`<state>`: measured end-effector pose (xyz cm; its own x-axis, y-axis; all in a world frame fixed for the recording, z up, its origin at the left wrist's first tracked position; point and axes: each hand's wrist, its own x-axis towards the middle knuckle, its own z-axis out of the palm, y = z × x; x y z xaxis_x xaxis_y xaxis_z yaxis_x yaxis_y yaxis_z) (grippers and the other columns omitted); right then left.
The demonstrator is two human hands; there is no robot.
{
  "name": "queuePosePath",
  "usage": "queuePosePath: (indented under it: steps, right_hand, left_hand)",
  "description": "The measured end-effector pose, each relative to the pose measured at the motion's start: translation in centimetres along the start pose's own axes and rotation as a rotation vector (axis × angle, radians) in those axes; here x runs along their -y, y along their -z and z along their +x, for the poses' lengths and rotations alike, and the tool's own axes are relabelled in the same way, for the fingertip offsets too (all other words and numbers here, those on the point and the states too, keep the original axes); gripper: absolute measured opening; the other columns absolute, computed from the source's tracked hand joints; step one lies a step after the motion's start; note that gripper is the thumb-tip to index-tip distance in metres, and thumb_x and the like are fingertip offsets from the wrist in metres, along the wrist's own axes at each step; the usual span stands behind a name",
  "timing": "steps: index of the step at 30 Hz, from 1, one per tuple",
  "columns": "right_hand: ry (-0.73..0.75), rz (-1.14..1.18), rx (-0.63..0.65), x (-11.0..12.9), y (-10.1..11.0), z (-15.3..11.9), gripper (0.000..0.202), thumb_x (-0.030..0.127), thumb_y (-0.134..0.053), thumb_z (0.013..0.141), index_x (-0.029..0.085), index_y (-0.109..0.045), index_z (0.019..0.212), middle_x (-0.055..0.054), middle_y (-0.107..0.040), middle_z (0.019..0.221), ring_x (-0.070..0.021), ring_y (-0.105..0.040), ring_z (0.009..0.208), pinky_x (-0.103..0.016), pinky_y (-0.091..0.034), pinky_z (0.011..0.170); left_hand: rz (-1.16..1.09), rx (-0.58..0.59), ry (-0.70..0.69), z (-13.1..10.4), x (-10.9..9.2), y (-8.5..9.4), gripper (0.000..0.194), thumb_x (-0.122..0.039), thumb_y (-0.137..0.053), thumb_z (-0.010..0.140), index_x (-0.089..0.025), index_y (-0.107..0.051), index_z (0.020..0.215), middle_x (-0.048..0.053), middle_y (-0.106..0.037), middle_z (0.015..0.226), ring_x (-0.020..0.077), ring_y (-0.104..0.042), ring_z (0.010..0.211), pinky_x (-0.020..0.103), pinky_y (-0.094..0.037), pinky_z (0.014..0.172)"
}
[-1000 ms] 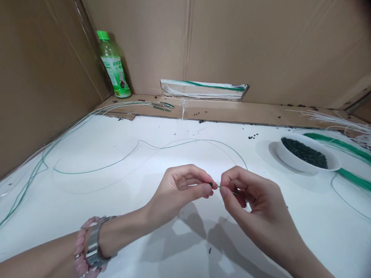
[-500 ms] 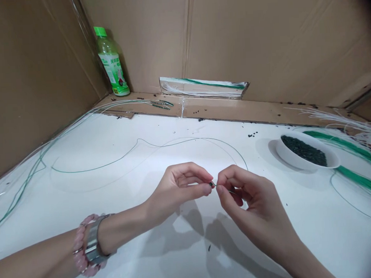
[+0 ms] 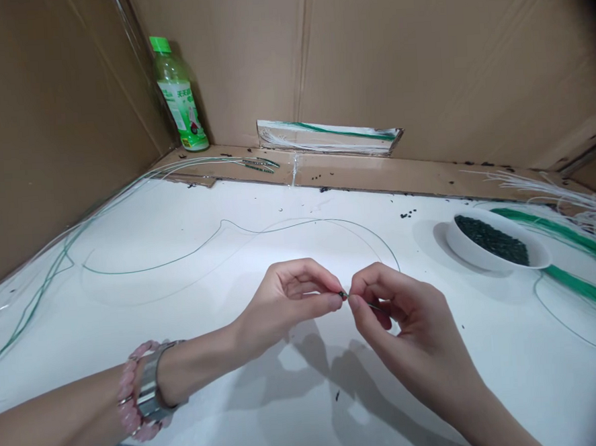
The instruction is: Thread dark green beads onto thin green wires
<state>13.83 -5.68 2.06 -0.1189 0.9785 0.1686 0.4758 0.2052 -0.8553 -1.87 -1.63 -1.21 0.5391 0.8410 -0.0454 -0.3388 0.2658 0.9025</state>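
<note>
My left hand pinches a small dark green bead between thumb and fingertips above the white table. Close beside it, my right hand pinches a thin green wire at the bead. The fingertips hide the exact spot where bead and wire meet. From my right hand the wire curves up and runs left across the table. A white bowl of dark green beads stands to the right of my right hand.
Coils of green wire and white strands lie at the right. A green-capped bottle stands in the back left corner. Cardboard walls enclose the table. Beaded strands lie at the back; loose beads are scattered about.
The bead shows a little further out of my left fingertips, nearer the right ones. Otherwise both hands hold nearly the same pose, and the view has shifted slightly.
</note>
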Motion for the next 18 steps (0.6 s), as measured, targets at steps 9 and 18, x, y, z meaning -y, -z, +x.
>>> queuePosePath:
  steps: [9,18]
  right_hand:
    - [0.024,-0.036,-0.004,0.03,-0.01,0.05,0.012,0.016,-0.048,0.079,0.019,-0.049,0.067,0.002,-0.049,0.06,-0.0065,-0.037,0.047,-0.018,-0.034,0.04]
    - [0.056,-0.038,-0.011,0.01,-0.04,-0.03,0.012,0.014,-0.048,0.079,0.02,-0.048,0.068,0.004,-0.048,0.059,-0.0056,-0.037,0.046,-0.016,-0.034,0.04]
  left_hand:
    - [0.006,-0.017,-0.014,0.08,0.02,0.07,0.008,-0.012,-0.072,0.071,-0.017,-0.065,0.073,-0.004,-0.064,0.076,0.0052,-0.06,0.074,0.017,-0.046,0.072]
    - [0.012,-0.021,-0.001,0.05,-0.04,-0.1,0.008,-0.013,-0.071,0.071,-0.016,-0.065,0.071,-0.003,-0.064,0.076,0.0062,-0.06,0.073,0.018,-0.047,0.071]
